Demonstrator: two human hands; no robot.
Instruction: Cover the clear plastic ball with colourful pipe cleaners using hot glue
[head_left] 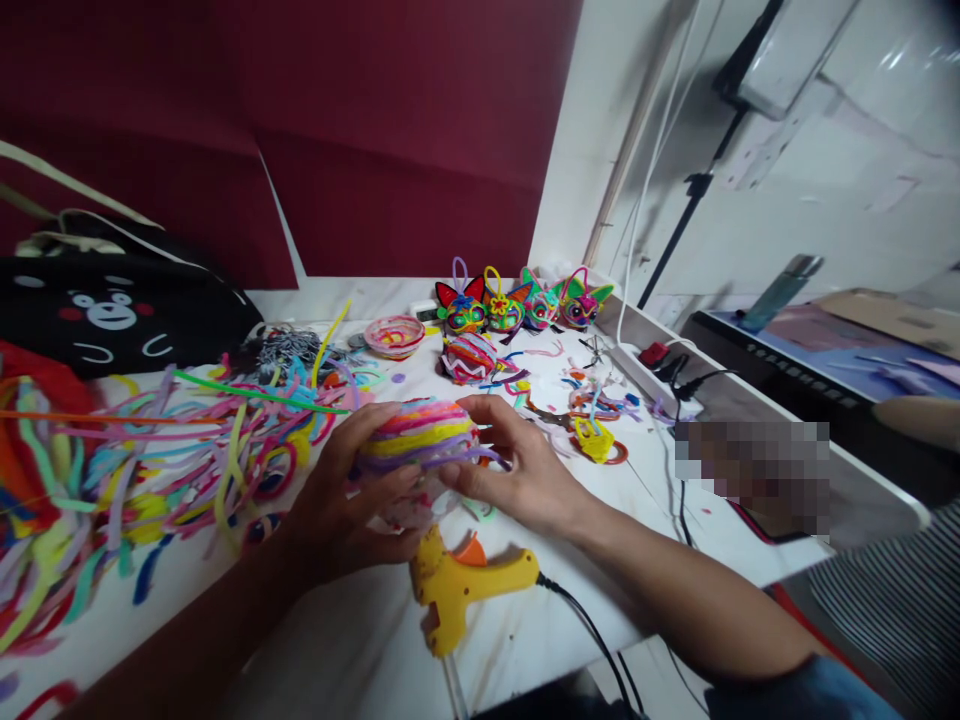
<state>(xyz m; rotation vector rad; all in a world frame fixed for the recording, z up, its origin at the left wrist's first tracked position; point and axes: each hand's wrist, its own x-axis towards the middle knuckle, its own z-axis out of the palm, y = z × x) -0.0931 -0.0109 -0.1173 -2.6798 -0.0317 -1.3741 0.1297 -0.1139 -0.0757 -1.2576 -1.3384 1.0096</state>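
A rounded form wrapped in rows of coloured pipe cleaners (424,428), pink, orange, yellow and purple, is held between both hands above the table. Its lower part looks clear or whitish. My left hand (364,495) curls around its left side and underside. My right hand (517,460) grips the right side with thumb and fingers, where a loose purple pipe cleaner end (491,456) sticks out. Just below lies a yellow hot glue gun (480,580) with an orange trigger, its cord running to the lower right.
Loose pipe cleaners (180,460) cover the left side near a black bag (120,305). Behind stand a striped bowl (394,336), another wrapped form (470,358) and several eared ornaments (504,310). A power strip (656,380) lies right; a person's striped clothing (892,580) shows beyond.
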